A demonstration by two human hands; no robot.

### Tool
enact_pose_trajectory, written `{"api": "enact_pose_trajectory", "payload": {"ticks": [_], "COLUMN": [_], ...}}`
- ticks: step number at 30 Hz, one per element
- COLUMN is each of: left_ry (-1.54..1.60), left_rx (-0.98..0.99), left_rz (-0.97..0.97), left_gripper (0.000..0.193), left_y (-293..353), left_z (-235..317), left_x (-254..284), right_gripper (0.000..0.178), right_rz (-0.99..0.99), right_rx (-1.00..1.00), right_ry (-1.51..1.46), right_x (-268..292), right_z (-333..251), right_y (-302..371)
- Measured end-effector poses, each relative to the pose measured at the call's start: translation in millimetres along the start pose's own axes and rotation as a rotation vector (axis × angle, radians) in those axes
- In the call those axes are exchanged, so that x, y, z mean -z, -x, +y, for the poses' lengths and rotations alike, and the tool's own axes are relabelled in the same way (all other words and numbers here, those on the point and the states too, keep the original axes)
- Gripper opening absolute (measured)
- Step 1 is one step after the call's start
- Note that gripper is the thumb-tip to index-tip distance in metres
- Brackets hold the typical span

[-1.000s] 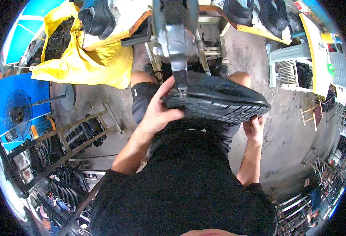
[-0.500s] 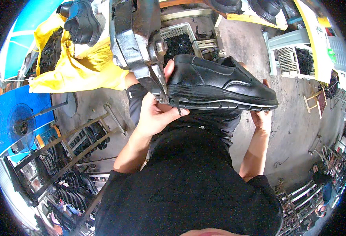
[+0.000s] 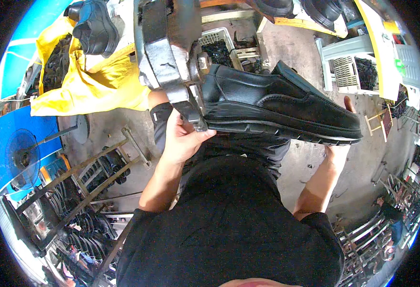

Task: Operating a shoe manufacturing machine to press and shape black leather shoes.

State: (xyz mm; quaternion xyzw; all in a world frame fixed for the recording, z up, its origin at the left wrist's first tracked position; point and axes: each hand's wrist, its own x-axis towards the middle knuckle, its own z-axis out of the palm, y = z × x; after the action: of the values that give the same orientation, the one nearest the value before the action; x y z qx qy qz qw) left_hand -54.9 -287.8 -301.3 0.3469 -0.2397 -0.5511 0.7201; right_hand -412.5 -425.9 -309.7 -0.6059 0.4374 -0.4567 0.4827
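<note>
1. Nearest the camera is the person's own black shirt (image 3: 229,225), with both bare forearms rising out of it toward the work.

2. The left hand (image 3: 183,138) cups the heel end of a black shoe (image 3: 277,107) from beneath. Its fingers curl up around the sole's back edge, closed on the shoe, and the thumb lies near the lower tip of the machine's metal arm.

3. The right hand (image 3: 339,146) is under the toe end, mostly hidden by the sole. One fingertip shows above the toe, so it appears to grip the shoe there, though how tightly the fingers close cannot be told.

4. The shoe is held up in the air on its side, heel to the left and toe to the right, with the ridged sole facing down toward the person. Its heel is touching the grey metal machine (image 3: 169,52).

5. Judged from this, the step in hand is pressing the heel against the machine's head. The next move seems to call for a steady two-handed hold, keeping the heel squarely seated and the left fingers clear of the metal arm.

6. Farther off, a yellow sheet (image 3: 83,88) lies left of the machine with another black shoe (image 3: 95,28) above it. A pale crate (image 3: 219,45) of dark pieces stands on the concrete floor (image 3: 296,52) beyond.
</note>
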Motion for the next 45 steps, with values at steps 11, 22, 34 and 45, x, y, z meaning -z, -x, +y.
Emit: {"api": "enact_pose_trajectory", "payload": {"ticks": [11,22,34,45], "left_ry": [0.199,0.054,-0.126,-0.444], "left_rx": [-0.03,-0.087,-0.129,-0.155], "left_rz": [0.056,0.159,0.28,0.307], "left_gripper": [0.096,0.089,0.089,0.08], "left_y": [10.9,36.9,59.5,66.5], "left_z": [-3.4,39.5,77.6,76.4], "left_x": [24.7,60.0,98.5,120.1], "right_gripper": [0.128,0.108,0.092,0.083], "right_rz": [-0.094,-0.32,-0.482,-0.62], "right_rx": [0.092,-0.04,-0.154,0.025], "right_ry": [-0.071,-0.239,-0.213,-0.133], "right_x": [-54.5,-112.9,-163.0,-193.2], "right_z": [-73.3,-54.2,-22.3,-47.5], "right_y": [-22.3,-23.3,-9.0,-13.0]}}
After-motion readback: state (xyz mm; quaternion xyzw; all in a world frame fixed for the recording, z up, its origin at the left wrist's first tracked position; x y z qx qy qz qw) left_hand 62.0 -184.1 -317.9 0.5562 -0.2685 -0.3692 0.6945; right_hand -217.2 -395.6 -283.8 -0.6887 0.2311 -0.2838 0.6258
